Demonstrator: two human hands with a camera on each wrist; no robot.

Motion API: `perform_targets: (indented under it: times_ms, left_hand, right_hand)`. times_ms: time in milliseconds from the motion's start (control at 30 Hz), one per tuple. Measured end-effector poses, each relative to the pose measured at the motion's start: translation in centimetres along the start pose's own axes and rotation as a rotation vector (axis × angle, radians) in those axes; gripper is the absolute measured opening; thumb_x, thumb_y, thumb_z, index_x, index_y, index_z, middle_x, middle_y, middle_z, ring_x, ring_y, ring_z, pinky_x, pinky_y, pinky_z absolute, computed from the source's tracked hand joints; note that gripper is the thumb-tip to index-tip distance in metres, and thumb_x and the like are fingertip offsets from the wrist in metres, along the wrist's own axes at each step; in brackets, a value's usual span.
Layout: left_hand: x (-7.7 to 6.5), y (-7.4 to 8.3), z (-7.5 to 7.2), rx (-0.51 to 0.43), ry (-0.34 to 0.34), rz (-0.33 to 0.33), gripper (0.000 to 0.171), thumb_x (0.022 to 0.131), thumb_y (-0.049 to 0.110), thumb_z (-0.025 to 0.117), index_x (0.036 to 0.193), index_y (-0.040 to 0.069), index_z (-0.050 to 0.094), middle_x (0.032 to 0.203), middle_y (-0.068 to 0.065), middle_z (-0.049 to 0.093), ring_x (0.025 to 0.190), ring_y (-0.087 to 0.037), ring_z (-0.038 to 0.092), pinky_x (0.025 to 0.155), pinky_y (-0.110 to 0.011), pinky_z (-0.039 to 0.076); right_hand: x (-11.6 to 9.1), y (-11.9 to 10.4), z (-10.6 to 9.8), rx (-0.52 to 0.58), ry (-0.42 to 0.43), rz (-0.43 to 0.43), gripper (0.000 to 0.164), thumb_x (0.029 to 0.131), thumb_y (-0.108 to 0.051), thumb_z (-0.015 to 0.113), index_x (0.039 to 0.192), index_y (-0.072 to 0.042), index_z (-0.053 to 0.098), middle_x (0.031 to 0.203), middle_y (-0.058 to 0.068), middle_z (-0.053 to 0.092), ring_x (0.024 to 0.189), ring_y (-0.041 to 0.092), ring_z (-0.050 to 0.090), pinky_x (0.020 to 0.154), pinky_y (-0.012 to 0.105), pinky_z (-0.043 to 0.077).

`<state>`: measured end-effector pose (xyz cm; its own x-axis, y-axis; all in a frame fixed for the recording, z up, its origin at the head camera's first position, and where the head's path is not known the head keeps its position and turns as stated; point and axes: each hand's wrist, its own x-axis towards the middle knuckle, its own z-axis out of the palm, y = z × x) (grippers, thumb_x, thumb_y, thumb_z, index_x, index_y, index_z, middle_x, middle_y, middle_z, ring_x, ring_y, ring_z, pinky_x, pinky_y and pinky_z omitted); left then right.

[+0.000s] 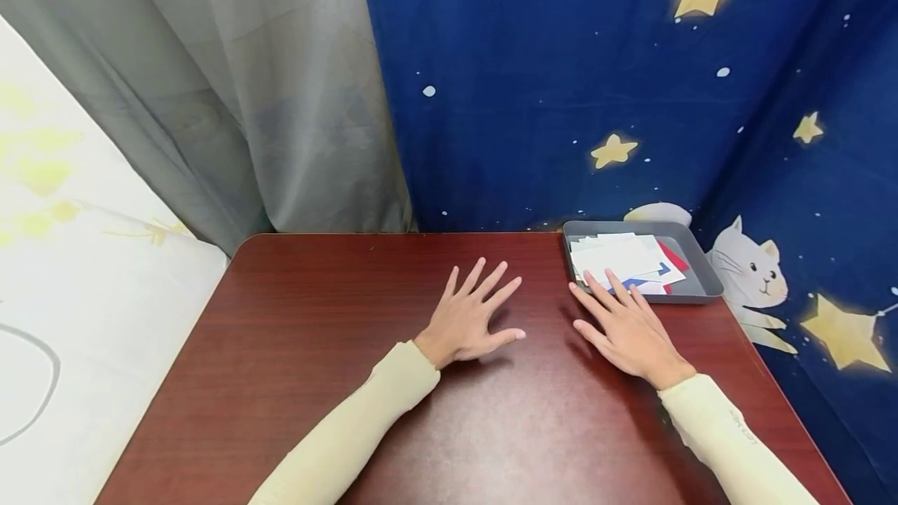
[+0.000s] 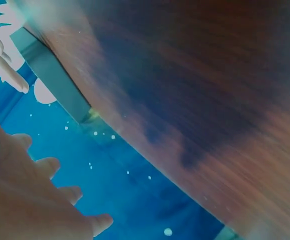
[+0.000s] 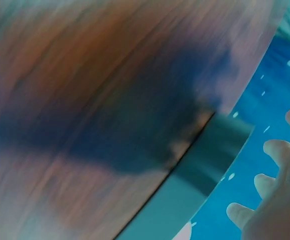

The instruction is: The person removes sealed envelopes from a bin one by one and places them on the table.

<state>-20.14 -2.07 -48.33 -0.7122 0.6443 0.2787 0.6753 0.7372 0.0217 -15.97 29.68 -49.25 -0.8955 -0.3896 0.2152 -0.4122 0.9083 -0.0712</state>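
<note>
My left hand (image 1: 468, 314) hovers over the middle of the brown table (image 1: 316, 310), fingers spread and straight, holding nothing. To its right, my right hand (image 1: 627, 333) is also spread, its fingertips overlapping the near edge of a grey tray (image 1: 704, 285) in the head view. White cards (image 1: 617, 256) lie piled in that tray, some with red and blue markings. In the left wrist view the left fingers (image 2: 71, 194) stretch out with only air before them. Beside the right fingers (image 3: 266, 185), the tray's side (image 3: 195, 170) shows in the right wrist view.
A blue curtain (image 1: 519, 100) with stars and a white cat hangs behind the table's far edge, next to a grey curtain (image 1: 302, 84). White cloth (image 1: 91, 318) with yellow patterns lies along the left side. The tray sits at the table's far right corner.
</note>
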Motion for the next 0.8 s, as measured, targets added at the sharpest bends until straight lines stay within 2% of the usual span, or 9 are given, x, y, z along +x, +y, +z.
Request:
perform_targets:
  times_ms: [233, 400, 467, 533, 667, 800]
  left_hand:
    - [3.9, 1.2, 1.1, -0.081, -0.129, -0.056, 0.083, 0.089, 0.083, 0.025, 0.159, 0.040, 0.008, 0.165, 0.007, 0.004, 0.150, -0.027, 0.000, 0.112, -0.062, 0.013]
    - [6.7, 2.3, 1.8, -0.195, -0.191, -0.108, 0.085, 0.088, 0.085, 0.025, 0.158, 0.042, 0.003, 0.165, 0.005, 0.009, 0.149, -0.031, 0.010, 0.110, -0.061, 0.021]
    - [7.8, 2.8, 2.2, -0.273, -0.196, -0.134, 0.086, 0.089, 0.082, 0.029, 0.159, 0.039, 0.005, 0.164, 0.002, 0.014, 0.148, -0.031, 0.016, 0.111, -0.057, 0.024]
    - [8.9, 3.2, 2.5, -0.379, -0.199, -0.182, 0.087, 0.092, 0.077, 0.037, 0.160, 0.034, 0.007, 0.163, 0.001, 0.018, 0.147, -0.027, 0.022, 0.112, -0.049, 0.025]
    - [10.7, 3.9, 3.3, -0.603, -0.180, -0.330, 0.087, 0.094, 0.057, 0.057, 0.161, 0.021, 0.015, 0.157, -0.001, 0.033, 0.142, -0.019, 0.033, 0.111, -0.034, 0.029]
    - [12.1, 4.7, 4.1, -0.756, -0.146, -0.454, 0.082, 0.092, 0.040, 0.067, 0.158, 0.012, 0.025, 0.145, -0.002, 0.051, 0.126, -0.016, 0.052, 0.104, -0.031, 0.038]
  right_hand:
    - [-0.5, 3.2, 0.3, -0.013, -0.023, 0.073, 0.064, 0.102, -0.053, 0.044, 0.156, -0.021, 0.033, 0.161, 0.009, 0.024, 0.149, 0.036, 0.009, 0.111, 0.063, 0.013]
    - [-0.7, 4.9, 0.6, -0.010, -0.011, 0.099, 0.060, 0.103, -0.047, 0.046, 0.156, -0.021, 0.034, 0.159, 0.012, 0.027, 0.146, 0.041, 0.016, 0.110, 0.065, 0.014]
    - [-0.6, 5.4, 0.6, -0.020, -0.007, 0.111, 0.058, 0.103, -0.043, 0.048, 0.155, -0.021, 0.035, 0.159, 0.013, 0.028, 0.144, 0.043, 0.019, 0.109, 0.065, 0.016]
    - [-0.5, 5.8, 0.7, -0.034, -0.008, 0.118, 0.057, 0.103, -0.038, 0.051, 0.155, -0.021, 0.036, 0.157, 0.014, 0.031, 0.142, 0.044, 0.023, 0.109, 0.066, 0.017]
    - [-0.5, 6.3, 0.6, -0.061, -0.041, 0.133, 0.056, 0.101, -0.028, 0.055, 0.153, -0.023, 0.038, 0.154, 0.018, 0.035, 0.138, 0.047, 0.028, 0.108, 0.064, 0.018]
    - [-0.6, 6.6, 0.4, -0.083, -0.085, 0.139, 0.057, 0.098, -0.021, 0.058, 0.152, -0.026, 0.039, 0.152, 0.019, 0.037, 0.137, 0.047, 0.030, 0.109, 0.064, 0.019]
